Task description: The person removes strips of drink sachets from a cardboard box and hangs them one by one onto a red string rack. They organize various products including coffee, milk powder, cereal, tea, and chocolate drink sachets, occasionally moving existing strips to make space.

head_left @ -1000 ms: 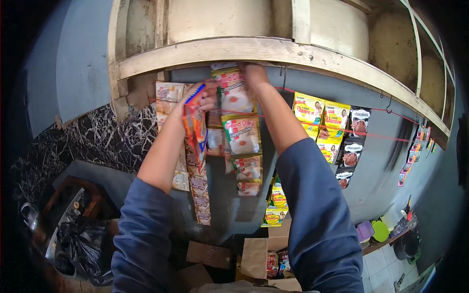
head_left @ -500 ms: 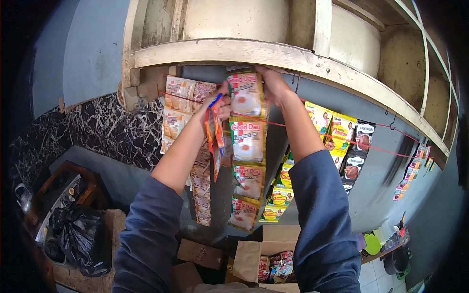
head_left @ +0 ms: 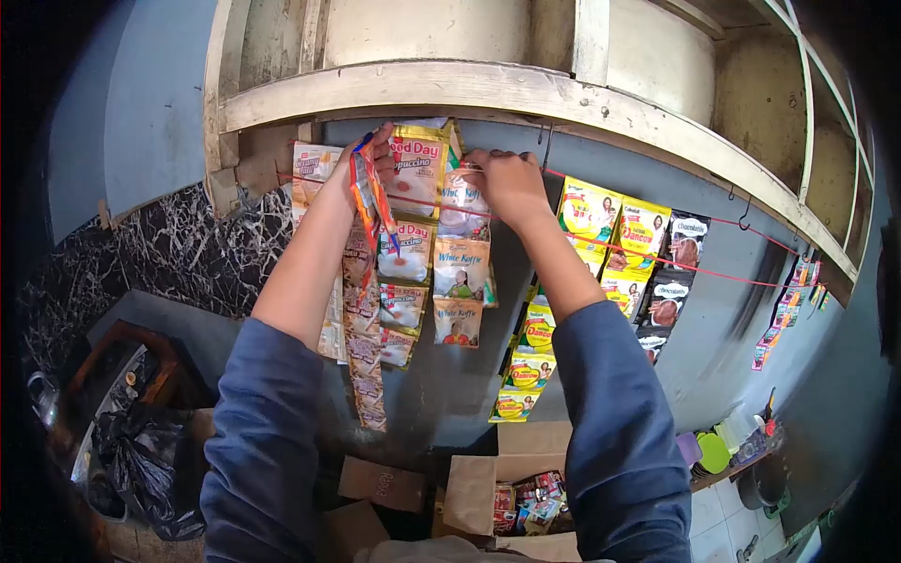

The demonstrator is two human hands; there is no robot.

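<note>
Fingers of my right hand (head_left: 507, 183), beneath the wooden shelf (head_left: 488, 89), pinch the top of the White Koffie strip (head_left: 460, 267) at the red string (head_left: 723, 273). My left hand (head_left: 374, 161), fingers curled shut, clasps the orange sachet strip (head_left: 368, 202), touching the Good Day strip (head_left: 411, 216) hanging just beside it.

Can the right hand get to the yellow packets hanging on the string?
Probably yes. The right hand pinches the White Koffie strip at the red string, and the yellow packets hang right beside it, nothing between.
</note>
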